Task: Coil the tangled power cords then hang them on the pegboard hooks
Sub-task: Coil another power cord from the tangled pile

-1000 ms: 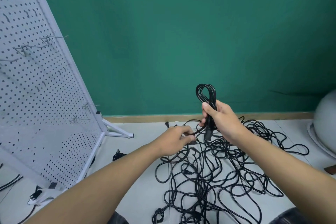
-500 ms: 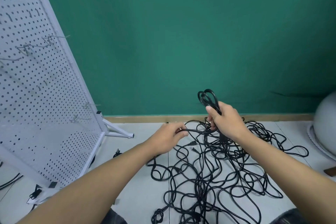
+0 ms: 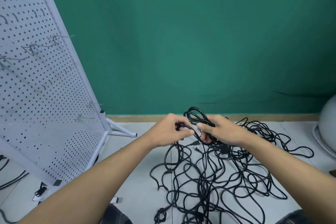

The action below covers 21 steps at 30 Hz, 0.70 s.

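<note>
Since a moment ago the left hand (image 3: 169,131), pinching a strand (image 3: 181,125), has closed up to the right hand (image 3: 221,131), which clenches the coil (image 3: 195,115) over the floor's (image 3: 136,178) far edge above the tangled cords (image 3: 218,178); judged another loop going on, pegboard hooks (image 3: 61,36) unused.

No legible txt, labels, brands or nos. anywhere in view.

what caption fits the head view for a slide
Left hand and right hand grip a half-coiled cord above the tangled cords, pegboard alongside.
</note>
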{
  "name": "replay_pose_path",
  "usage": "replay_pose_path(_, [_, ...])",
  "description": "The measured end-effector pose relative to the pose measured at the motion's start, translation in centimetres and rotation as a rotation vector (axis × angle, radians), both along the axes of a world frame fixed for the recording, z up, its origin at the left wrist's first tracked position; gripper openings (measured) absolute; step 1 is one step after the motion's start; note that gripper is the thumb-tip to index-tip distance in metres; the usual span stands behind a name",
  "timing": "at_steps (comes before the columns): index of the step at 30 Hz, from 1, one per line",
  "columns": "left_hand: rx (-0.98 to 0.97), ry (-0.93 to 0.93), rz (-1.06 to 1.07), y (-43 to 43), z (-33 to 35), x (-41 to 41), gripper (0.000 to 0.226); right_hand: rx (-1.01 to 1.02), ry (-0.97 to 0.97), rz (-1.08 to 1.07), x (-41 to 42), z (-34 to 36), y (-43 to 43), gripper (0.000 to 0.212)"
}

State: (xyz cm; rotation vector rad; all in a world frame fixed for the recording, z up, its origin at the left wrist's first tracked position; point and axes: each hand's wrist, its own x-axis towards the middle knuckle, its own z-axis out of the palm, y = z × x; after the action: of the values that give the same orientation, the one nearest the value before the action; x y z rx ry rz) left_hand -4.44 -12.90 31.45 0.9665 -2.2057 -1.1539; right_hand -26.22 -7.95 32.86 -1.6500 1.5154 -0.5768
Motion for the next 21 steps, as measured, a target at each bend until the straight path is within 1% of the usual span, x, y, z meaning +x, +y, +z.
replay_pose_path(2, [-0.011, 0.015, 0.049, 0.1, -0.3, -0.1, 0.006, 0.014, 0.026, 0.051, 0.1, 0.4, 0.3, 0.026])
replay_pose_path(6, [-0.048, 0.091, 0.134, 0.5, -0.1, -0.5, 0.011, 0.076, -0.064, 0.085, 0.2, 0.7, 0.9, 0.026])
replay_pose_path(10, [-0.112, 0.159, 0.280, 0.8, 0.4, -0.7, 0.032, 0.136, -0.131, 0.108, 0.3, 1.4, 1.0, 0.025])
replay_pose_path(13, [-0.095, 0.214, 0.344, 1.0, 0.7, -0.7, 0.050, 0.173, -0.160, 0.151, 0.4, 1.8, 1.2, 0.022])
replay_pose_path(16, [-0.153, 0.190, 0.331, 1.3, 1.1, -0.6, 0.052, 0.183, -0.133, 0.168, 0.7, 1.9, 1.4, 0.023])
replay_pose_path(18, [-0.242, 0.133, 0.298, 1.4, 1.1, -0.6, 0.051, 0.215, -0.123, 0.164, 0.9, 2.0, 1.5, 0.020])
replay_pose_path(20, [-0.327, 0.082, 0.259, 1.3, 0.9, -0.7, 0.049, 0.232, -0.080, 0.146, 1.2, 1.9, 1.4, 0.016])
replay_pose_path(21, [-0.337, 0.068, 0.248, 1.2, 0.8, -0.8, 0.047, 0.212, -0.042, 0.140, 1.3, 1.7, 1.3, 0.016])
